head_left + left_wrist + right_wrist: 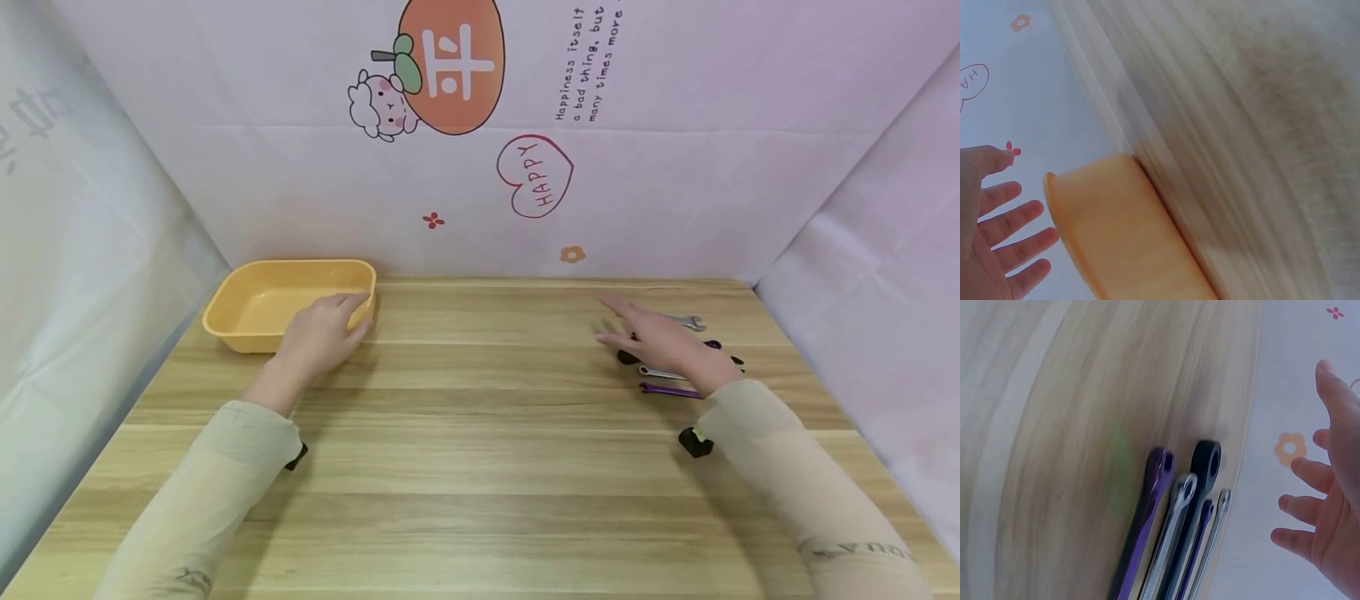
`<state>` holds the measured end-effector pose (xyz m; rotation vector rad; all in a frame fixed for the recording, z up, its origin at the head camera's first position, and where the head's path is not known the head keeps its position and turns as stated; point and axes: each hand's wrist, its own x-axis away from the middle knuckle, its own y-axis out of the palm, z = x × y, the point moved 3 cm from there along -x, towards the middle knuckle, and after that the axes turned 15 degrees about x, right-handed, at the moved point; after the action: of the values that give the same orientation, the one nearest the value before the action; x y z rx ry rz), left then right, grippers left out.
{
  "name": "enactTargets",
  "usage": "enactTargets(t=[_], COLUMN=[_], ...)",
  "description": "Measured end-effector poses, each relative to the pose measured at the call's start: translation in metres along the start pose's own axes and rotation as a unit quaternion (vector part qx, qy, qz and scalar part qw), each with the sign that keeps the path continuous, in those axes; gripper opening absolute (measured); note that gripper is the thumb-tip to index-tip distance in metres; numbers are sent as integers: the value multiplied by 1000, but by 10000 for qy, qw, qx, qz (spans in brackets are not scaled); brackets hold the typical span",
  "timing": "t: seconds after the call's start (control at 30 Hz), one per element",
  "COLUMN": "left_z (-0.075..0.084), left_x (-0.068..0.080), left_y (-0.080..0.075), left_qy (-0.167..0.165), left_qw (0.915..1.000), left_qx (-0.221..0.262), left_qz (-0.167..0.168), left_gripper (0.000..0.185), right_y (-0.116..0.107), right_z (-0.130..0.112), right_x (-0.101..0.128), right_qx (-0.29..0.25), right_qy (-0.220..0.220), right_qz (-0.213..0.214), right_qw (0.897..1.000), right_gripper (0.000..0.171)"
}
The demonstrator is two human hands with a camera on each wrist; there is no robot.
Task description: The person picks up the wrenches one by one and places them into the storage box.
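Hands: both out over the wooden table [480, 467], neither one holding anything.
Left hand [318, 333]: over the near right corner of the yellow tray [247, 321]; the head view reads as contact with the rim, though the wrist view shows the fingers [1019, 219] spread and straight with a gap beside the tray wall, so contact is uncertain.
Right hand [660, 342]: palm down, fingers [1310, 475] straight and fanned, hovering above the wrenches.
Wrenches [1179, 519]: five lying side by side at the table's right, close together: a purple wrench [1150, 506], a silver one, a black wrench [1204, 465], a thinner purple one, a thin silver one.
Tray: back left of the table, near the wall, well apart from the wrenches.
Backdrop: white sheet with a "HAPPY" heart [535, 177].
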<state>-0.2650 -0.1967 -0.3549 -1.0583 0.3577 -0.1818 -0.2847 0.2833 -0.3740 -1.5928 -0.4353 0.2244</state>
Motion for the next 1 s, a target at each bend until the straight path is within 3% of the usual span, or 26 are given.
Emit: enactTargets(t=[0.53, 1.0], left_z=[-10, -11], left_x=[7, 7], left_y=[3, 7], left_qy=[-299, -376], left_qw=[9992, 9989], left_qx=[174, 153], left_qz=[-189, -252], left_gripper=[47, 41], right_y=[6, 10], right_z=[26, 48], right_x=[20, 37], right_qx=[-24, 44], right_qy=[-50, -169], right_qz=[141, 339], right_qw=[9999, 9993], right_gripper=[52, 39])
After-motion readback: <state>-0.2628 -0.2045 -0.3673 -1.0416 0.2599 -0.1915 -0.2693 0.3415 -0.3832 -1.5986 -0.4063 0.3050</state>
